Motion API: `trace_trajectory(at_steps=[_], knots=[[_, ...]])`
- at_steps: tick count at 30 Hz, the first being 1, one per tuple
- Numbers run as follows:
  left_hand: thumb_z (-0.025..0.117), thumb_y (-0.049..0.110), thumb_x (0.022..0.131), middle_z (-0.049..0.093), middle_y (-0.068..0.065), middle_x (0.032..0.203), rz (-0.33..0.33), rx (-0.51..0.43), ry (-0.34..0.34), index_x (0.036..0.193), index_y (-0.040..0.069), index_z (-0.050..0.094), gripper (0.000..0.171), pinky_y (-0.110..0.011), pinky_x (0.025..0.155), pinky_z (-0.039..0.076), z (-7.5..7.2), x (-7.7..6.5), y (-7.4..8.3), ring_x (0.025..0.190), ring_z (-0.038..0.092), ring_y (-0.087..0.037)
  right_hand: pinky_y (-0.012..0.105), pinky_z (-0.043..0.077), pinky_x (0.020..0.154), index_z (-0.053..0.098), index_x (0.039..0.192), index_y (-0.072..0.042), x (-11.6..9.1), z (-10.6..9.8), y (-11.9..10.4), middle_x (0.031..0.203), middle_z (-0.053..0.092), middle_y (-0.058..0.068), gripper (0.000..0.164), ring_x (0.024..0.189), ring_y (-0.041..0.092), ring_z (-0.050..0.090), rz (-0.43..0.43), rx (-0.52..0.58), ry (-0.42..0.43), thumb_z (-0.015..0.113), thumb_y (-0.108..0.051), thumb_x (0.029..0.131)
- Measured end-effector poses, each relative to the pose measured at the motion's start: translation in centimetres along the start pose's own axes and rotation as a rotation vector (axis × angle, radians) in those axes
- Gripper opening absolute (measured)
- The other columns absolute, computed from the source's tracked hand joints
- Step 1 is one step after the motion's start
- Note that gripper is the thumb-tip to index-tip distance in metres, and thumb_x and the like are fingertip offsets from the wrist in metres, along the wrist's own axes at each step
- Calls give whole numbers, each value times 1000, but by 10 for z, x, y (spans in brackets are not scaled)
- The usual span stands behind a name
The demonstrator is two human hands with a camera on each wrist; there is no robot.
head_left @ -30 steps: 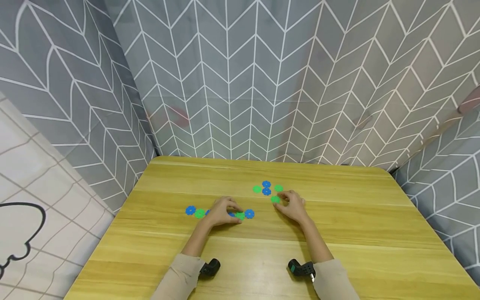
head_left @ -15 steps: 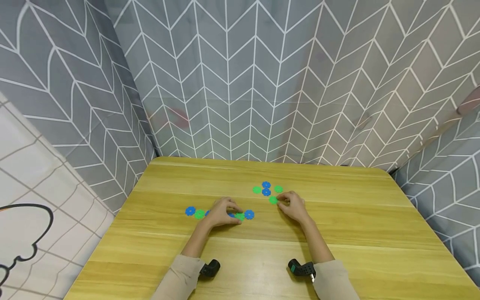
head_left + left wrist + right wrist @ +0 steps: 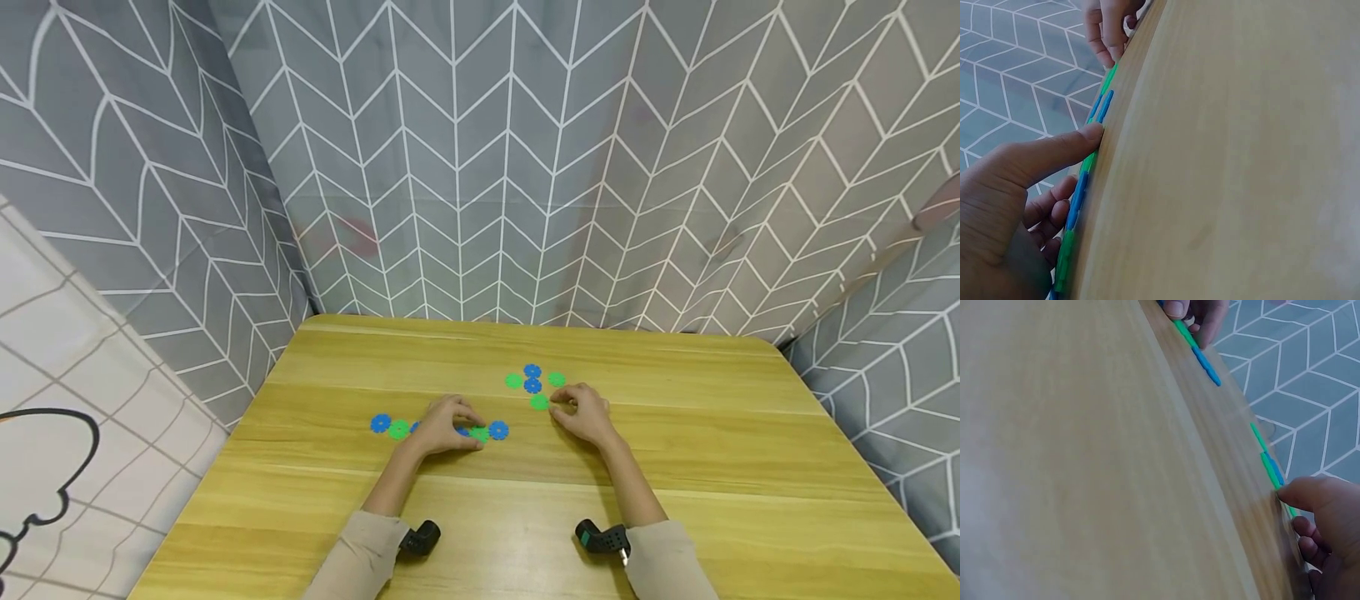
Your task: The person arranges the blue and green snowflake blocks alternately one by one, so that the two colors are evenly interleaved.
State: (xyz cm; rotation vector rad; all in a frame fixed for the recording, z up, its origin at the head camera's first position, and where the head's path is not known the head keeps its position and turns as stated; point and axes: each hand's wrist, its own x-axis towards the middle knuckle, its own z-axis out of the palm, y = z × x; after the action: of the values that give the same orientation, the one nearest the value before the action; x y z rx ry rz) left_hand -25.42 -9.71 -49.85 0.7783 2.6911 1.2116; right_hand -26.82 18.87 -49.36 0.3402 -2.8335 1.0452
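Note:
On the wooden table my left hand (image 3: 441, 427) lies over a row of flower-shaped snap discs. Its thumb and forefinger flank a green disc (image 3: 478, 434) at its near and far edges. A blue disc (image 3: 498, 430) joins the row's right end; further row discs are partly hidden under the hand. My right hand (image 3: 585, 412) is bent, its thumb and fingertips apart, just right of a loose green disc (image 3: 539, 402) that lies flat. In the right wrist view, the right thumb (image 3: 1300, 490) overlaps the edge of a green disc (image 3: 1270, 470).
Beyond the right hand lie two blue discs (image 3: 532, 378), one behind the other, with a green disc (image 3: 513, 381) at their left and another green disc (image 3: 557, 379) at their right. A patterned grey curtain (image 3: 495, 167) hangs behind the table's far edge.
The loose green disc has slid left, out from between the right fingertips to just beside them. The right hand shifted slightly; the left hand and its row stayed put.

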Motion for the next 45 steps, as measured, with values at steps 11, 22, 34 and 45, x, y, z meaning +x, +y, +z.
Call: trace_trajectory(at_steps=[11, 22, 34, 45], knots=[[83, 21, 71, 60, -6, 107, -4, -1, -3, 94, 14, 75, 26, -60, 100, 24, 0, 0, -1, 109, 48, -29, 52, 23, 86, 69, 106, -10, -2, 7, -2, 111, 60, 15, 32, 99, 32, 52, 12, -5, 22, 73, -28, 79], [83, 22, 71, 60, -5, 105, 18, 8, -3, 94, 13, 75, 26, -59, 99, 26, -1, 0, 1, 107, 49, -29, 54, 25, 87, 69, 95, -4, -1, 6, -2, 103, 62, 14, 23, 99, 32, 53, 33, 23, 62, 72, -20, 77], [83, 20, 71, 60, -5, 104, 3, 8, -3, 94, 14, 75, 25, -58, 100, 26, 0, 1, 1, 107, 49, -28, 56, 25, 89, 68, 91, -1, -2, 5, 0, 98, 62, 13, 24, 97, 32, 54, 29, 38, 72, 71, -19, 76], [83, 21, 71, 59, -5, 106, -7, 1, -1, 94, 14, 75, 25, -58, 99, 26, 0, 1, 0, 107, 49, -28, 54, 26, 89, 67, 92, 0, -4, 3, 0, 98, 61, 14, 23, 93, 32, 54, 18, 56, 61, 71, -17, 76]])
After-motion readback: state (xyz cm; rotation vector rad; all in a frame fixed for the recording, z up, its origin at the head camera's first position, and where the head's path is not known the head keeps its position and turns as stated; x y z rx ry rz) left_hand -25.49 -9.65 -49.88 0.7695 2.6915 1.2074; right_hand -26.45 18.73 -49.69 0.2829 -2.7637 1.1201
